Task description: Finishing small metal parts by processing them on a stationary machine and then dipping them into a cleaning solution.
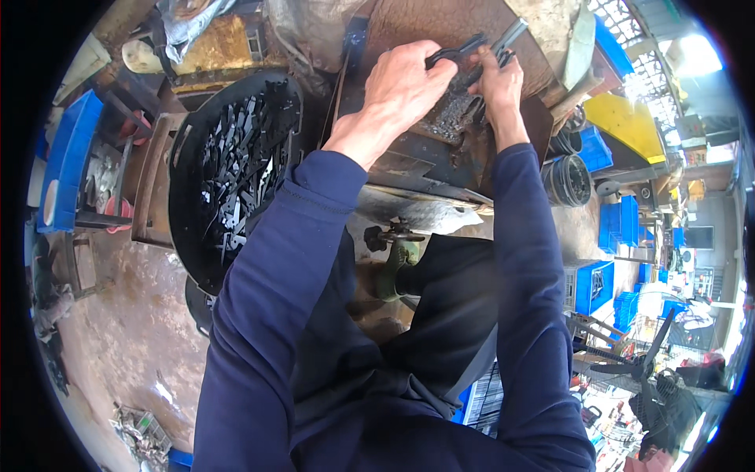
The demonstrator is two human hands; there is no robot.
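Both my hands work above a brown, worn bench (417,23). My left hand (407,88) is closed, thumb and fingers pinching a black curved metal piece (470,42) that points to the right. Close beside it, my right hand (501,85) is closed around a dark metal piece, from which a grey straight bar (511,36) sticks out at the upper right. The two pieces meet or overlap between my fingers; whether they are joined I cannot tell. Below the hands lies a patch of small grey metal bits (448,118) on the bench.
A large black tub (179,169) of flat dark metal pieces stands at my left. Blue crates (67,165) stand further left, others (594,287) at the right. Black buckets (568,181) sit right of the bench. A fan (649,362) stands at lower right.
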